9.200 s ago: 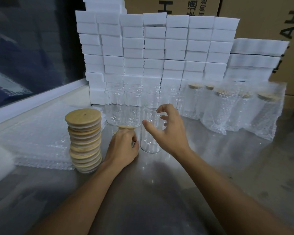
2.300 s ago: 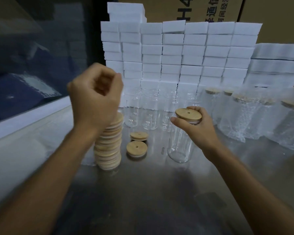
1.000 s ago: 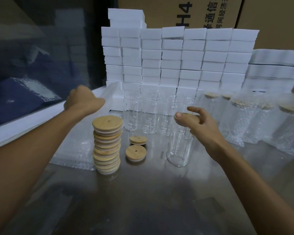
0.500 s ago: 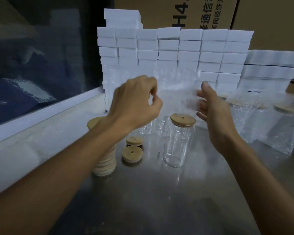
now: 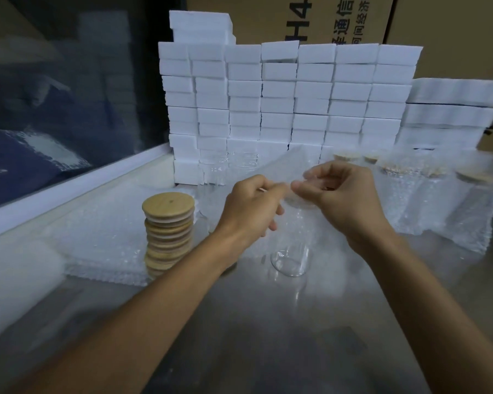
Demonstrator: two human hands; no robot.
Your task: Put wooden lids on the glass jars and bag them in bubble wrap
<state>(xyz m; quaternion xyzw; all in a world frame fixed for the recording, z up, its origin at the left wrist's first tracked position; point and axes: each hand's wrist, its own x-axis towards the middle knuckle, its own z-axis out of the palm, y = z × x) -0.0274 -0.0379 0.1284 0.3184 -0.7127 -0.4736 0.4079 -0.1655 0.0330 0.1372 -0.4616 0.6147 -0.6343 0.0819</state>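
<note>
A glass jar stands upright on the steel table, its top hidden behind my hands. My left hand and my right hand both pinch the edge of a clear bubble wrap bag held just above the jar. The bag hangs down around the jar's upper part. A tall stack of wooden lids stands to the left. Empty glass jars line up behind, and several bagged, lidded jars stand at the right.
A pile of flat bubble wrap bags lies left of the lid stack. White foam blocks are stacked along the back, with cardboard boxes behind. A white ledge runs along the table's left side.
Both hands have dropped lower and come together at the bag's edge. The bubble wrap bag now hangs over the lidded jar, hiding its lid.
</note>
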